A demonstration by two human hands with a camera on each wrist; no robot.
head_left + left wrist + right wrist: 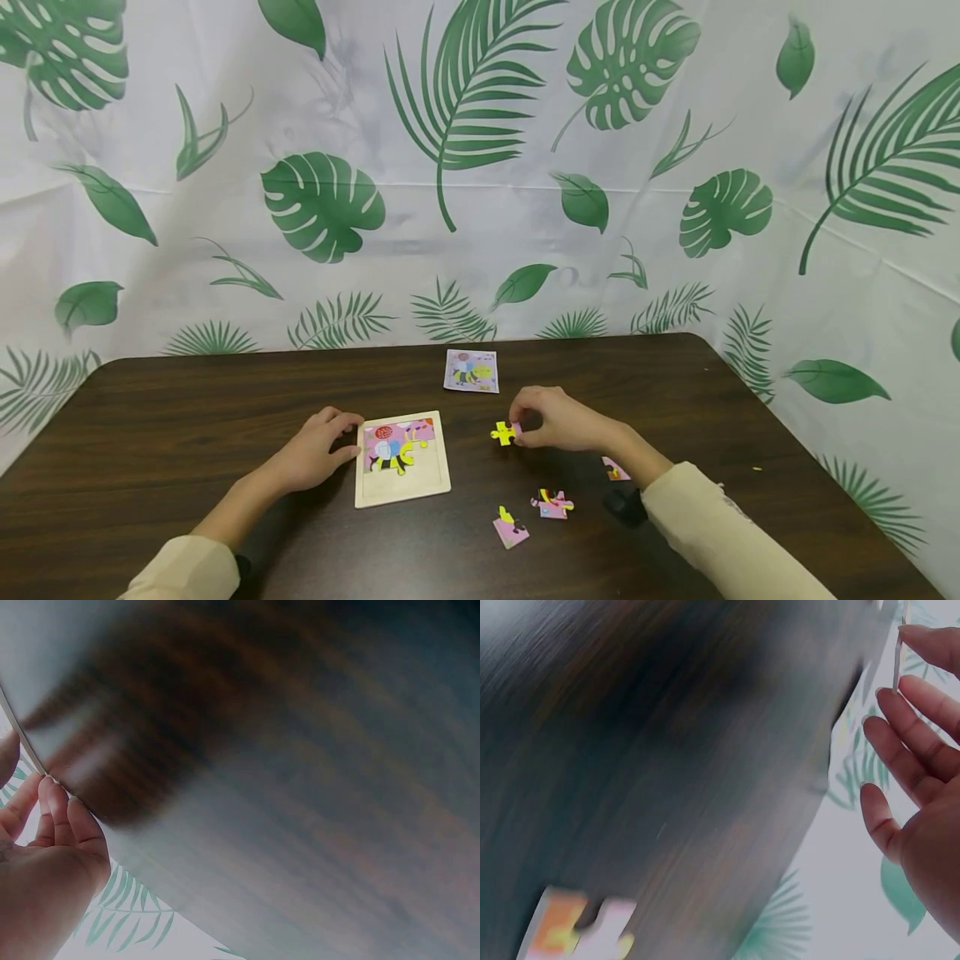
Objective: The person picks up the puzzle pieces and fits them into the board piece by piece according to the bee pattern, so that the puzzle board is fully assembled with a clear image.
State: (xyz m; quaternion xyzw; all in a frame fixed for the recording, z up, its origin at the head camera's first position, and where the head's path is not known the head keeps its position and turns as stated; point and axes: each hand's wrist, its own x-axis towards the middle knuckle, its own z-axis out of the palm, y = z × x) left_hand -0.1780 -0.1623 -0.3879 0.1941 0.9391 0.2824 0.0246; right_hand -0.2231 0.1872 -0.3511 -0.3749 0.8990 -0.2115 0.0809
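Note:
My right hand (561,419) pinches a yellow and pink jigsaw puzzle piece (504,433) between thumb and finger, just above the table. In the right wrist view that piece (898,664) shows edge-on. The fingertips and thumb of my left hand (315,450) rest against the left edge of a wooden puzzle tray (405,495). A partly assembled bee picture (386,450) fills the tray's upper left, with bare wood along the right and bottom. In the left wrist view only a thin edge of the tray (26,742) shows beside the fingers.
Loose puzzle pieces lie on the dark table (225,400): one near the front (511,528), a pink piece (554,504) and another piece (615,469) beside my right forearm. A bee picture card (471,372) lies behind the tray. A leaf-patterned cloth (480,250) hangs behind.

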